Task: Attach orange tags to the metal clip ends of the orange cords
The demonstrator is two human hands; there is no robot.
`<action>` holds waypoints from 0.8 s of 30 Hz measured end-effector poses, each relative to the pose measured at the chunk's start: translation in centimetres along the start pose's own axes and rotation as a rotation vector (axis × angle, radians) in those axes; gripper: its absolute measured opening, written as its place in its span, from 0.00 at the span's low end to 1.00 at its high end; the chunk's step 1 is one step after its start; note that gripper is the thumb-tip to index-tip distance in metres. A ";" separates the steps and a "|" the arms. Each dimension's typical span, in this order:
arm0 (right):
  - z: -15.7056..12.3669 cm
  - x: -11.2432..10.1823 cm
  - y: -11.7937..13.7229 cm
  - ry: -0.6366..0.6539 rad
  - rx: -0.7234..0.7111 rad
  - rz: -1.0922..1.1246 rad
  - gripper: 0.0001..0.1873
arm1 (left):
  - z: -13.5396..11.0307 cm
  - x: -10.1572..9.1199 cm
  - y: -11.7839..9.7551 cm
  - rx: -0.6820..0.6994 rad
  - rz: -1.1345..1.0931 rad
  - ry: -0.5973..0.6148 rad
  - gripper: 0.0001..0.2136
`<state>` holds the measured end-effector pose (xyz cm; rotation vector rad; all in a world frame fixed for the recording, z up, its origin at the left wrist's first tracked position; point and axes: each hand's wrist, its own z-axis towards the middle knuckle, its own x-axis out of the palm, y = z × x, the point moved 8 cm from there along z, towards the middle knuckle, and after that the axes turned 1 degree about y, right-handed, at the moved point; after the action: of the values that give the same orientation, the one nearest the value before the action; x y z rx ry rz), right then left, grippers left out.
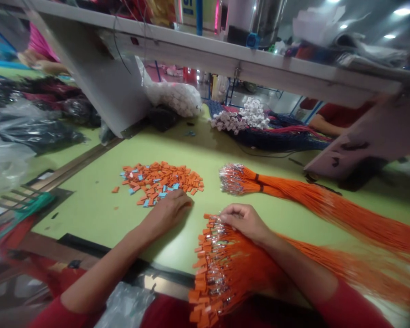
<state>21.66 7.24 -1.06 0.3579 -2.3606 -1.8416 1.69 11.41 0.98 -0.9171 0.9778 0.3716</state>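
My left hand (173, 207) reaches over the near right edge of a pile of small orange and blue plastic pieces (167, 175); its fingers are bent downward and their tips are hidden. My right hand (244, 221) pinches at the far end of a fanned row of orange cords (249, 264). Their silvery metal ends carry orange tabs (201, 273) lined up along the left side. Between thumb and fingers seems to be one cord's metal end, mostly covered. Beyond that hand lies a second bundle of orange cords (294, 189) with metal ends and black ties.
A grey shelf (205, 41) spans the table on slanted panels. Behind are white pieces on dark cords (253, 116) and a clear plastic bag (174, 98). Dark wrapped goods (37, 130) lie left. Co-workers' arms show at far left and right. A green-wrapped metal rack (27, 202) stands near the left edge.
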 end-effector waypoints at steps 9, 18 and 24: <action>-0.8 0.4 1.3 -0.024 -0.046 -0.053 0.12 | -2.0 2.7 -3.2 -0.306 -0.682 -0.005 0.09; -0.6 0.6 0.7 -0.023 -0.007 0.109 0.16 | -2.1 3.6 -4.9 -0.316 -1.027 -0.096 0.05; -0.9 0.8 1.0 0.006 0.024 0.164 0.16 | -2.1 4.0 -4.9 -0.335 -1.030 -0.114 0.05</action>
<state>20.97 6.42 0.04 0.1660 -2.3322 -1.7378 5.81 6.36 -0.41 -1.5498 0.2438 -0.3007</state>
